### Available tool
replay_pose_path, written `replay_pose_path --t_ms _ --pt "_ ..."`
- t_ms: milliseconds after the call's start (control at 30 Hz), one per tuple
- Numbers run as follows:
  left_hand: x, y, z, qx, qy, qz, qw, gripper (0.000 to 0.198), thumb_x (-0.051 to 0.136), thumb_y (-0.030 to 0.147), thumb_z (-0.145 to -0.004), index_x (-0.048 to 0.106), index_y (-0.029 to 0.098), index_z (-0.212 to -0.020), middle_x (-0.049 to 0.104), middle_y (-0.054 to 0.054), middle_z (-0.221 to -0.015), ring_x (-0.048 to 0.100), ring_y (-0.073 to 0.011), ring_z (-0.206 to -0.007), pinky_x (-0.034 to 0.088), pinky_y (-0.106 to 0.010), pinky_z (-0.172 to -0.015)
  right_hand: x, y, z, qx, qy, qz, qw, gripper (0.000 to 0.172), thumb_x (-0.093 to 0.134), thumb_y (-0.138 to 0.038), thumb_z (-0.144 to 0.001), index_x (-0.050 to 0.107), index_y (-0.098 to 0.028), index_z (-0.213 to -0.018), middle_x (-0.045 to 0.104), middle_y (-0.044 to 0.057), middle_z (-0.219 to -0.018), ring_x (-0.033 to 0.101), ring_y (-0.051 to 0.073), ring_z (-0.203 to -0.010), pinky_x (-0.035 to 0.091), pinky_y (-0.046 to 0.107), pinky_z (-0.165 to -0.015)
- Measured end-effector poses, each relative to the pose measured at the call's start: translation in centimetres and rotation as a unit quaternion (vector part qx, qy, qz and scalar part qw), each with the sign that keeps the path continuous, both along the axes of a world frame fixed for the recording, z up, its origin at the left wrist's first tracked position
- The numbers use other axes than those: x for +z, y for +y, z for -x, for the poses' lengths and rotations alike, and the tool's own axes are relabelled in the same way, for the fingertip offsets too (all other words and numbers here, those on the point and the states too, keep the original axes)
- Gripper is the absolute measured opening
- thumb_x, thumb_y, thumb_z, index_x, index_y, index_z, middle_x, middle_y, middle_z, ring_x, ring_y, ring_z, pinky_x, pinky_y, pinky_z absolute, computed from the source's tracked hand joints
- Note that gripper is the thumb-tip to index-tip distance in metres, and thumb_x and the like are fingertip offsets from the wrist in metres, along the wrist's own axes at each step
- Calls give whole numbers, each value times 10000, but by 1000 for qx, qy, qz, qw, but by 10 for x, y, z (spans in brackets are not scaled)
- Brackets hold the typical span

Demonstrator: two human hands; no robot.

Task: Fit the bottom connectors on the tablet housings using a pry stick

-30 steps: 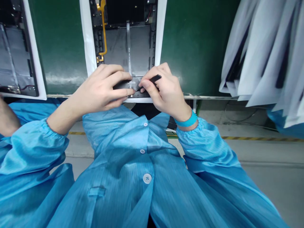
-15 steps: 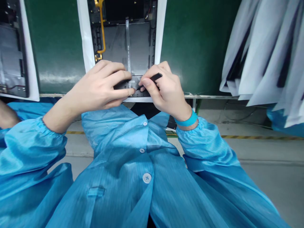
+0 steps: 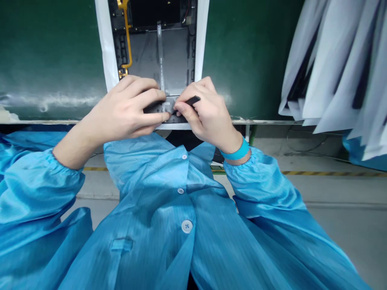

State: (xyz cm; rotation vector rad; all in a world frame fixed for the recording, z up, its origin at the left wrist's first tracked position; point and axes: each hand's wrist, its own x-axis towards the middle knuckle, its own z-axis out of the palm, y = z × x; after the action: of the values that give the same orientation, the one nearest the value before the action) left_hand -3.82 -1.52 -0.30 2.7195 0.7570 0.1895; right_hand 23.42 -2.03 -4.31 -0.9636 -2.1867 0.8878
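Right-hand grip [image 3: 208, 114] pinches a slim black tool [image 3: 192, 100] between thumb and forefinger, the upper end sticking out above the thumb, the lower end pointing down at the near end of an opened flat device [image 3: 175, 52]. Whether the tip touches the surface is too small to tell. Left-hand grip [image 3: 130, 106] lies palm down over the device's near left corner, fingers spread, two fingertips on the near strip just beside the tool's tip; it partly hides that corner.

Up the middle of the device runs a pale ribbon cable [image 3: 161, 56], crossing grey panels towards a black panel [image 3: 155, 12] at the far end. An orange flex cable [image 3: 128, 44] follows the left side. The device rests on a white sheet [image 3: 109, 64], which shows along both sides and at the near edge of the green desk [image 3: 244, 60].

Around the right wrist sits a turquoise band [image 3: 237, 151], just above the gathered cuff of a blue smock [image 3: 157, 209]. Well apart, on the right, white sheets [image 3: 335, 72] stand in a row with dark pieces between them. Below the desk, striped tape [image 3: 332, 173] crosses the background.
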Motion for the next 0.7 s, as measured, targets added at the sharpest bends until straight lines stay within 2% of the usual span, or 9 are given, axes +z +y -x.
replay_pose_path --t_ms 67,200,300,400,567,700 --pt "1 0 0 -5 -6 -15 1000 328 545 392 -1153 777 197 -1277 677 -175 -1469 598 -426 -1432 531 -671 -1137 -2 0 1 7 -5 -10 1000 524 282 -621 -1185 640 -279 -1014 703 68 -983 692 285 -984 551 579 -1059" --pt "3 -3 -2 -40 29 -153 987 249 540 338 -1150 737 228 -1257 706 -153 -1404 664 -374 -1340 600 -569 -1014 -7 1 1 27 13 -63 998 487 319 -573 -1197 645 -262 -1013 698 57 -976 686 278 -964 544 586 -1025" --pt "1 -6 -5 -39 8 -209 977 204 541 280 -1141 714 223 -1232 730 -136 -1347 700 -333 -1278 620 -495 -960 -8 2 2 16 21 -95 995 443 369 -529 -1202 647 -240 -1012 697 42 -927 676 257 -908 539 553 -996" --pt "-5 -8 -4 -25 -34 -221 974 194 590 237 -1118 710 220 -1270 744 -126 -1330 710 -310 -1252 611 -456 -950 -5 4 0 -20 22 -88 996 438 377 -523 -1203 642 -236 -1004 701 33 -899 672 243 -873 517 535 -1015" --pt "-11 -7 0 -34 -43 -211 976 262 586 282 -1134 718 210 -1349 749 -158 -1362 709 -331 -1255 594 -466 -946 4 4 -4 -57 -13 -33 998 494 301 -556 -1208 621 -241 -1001 717 49 -929 693 265 -918 484 570 -1086" --pt "-14 -8 0 -26 -51 -210 976 300 571 300 -1145 724 193 -1380 747 -165 -1358 702 -337 -1248 592 -458 -944 5 2 -4 -74 -9 -25 997 492 307 -561 -1207 616 -250 -982 723 49 -920 700 271 -932 492 557 -1043"
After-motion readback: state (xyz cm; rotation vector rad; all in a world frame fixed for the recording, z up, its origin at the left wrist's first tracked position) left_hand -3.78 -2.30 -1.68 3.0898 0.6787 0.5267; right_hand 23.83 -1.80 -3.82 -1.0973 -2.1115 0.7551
